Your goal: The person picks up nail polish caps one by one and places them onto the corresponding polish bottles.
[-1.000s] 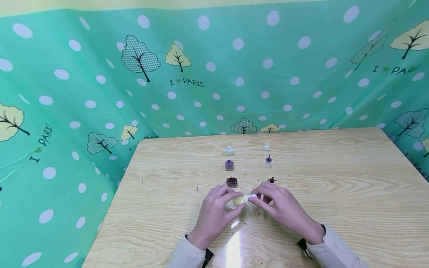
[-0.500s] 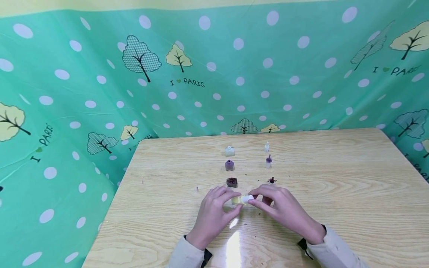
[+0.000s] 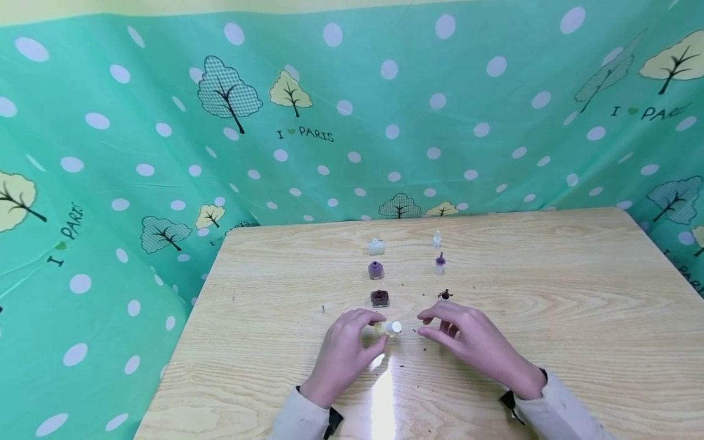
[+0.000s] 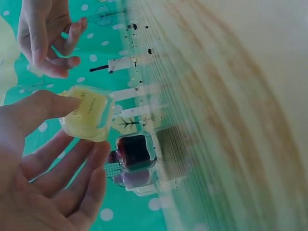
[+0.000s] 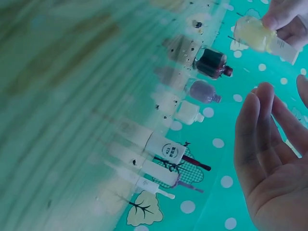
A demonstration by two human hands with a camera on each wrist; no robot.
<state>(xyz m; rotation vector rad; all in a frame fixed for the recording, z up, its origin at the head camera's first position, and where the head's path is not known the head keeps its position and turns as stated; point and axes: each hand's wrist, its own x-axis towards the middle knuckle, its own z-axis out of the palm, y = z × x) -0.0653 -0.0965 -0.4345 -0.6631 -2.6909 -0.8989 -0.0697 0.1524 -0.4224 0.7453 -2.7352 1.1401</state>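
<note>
A yellow bottle point(image 4: 86, 115), topped by a white cap point(image 3: 393, 327), is pinched between the thumb and fingers of the left hand point(image 3: 342, 349), over the bench point(image 3: 264, 360). The right hand point(image 3: 474, 335) is held near the cap, apart from it, its fingers loosely curved. Beyond the yellow bottle, a dark red bottle point(image 3: 379, 299), a purple bottle point(image 3: 376, 271) and a white bottle point(image 3: 376, 247) are lined up; to their right, three brush caps point(image 3: 440, 267) are stood brush upward.

The left hand point(image 3: 343, 351) partly hides the yellow bottle point(image 4: 89, 120), whose lettering point(image 4: 87, 107) blurs. The right hand point(image 3: 470, 336) covers the base of 1 cap point(image 3: 445, 294) beyond it. Specks point(image 3: 401, 366) between the hands are too small to identify.
</note>
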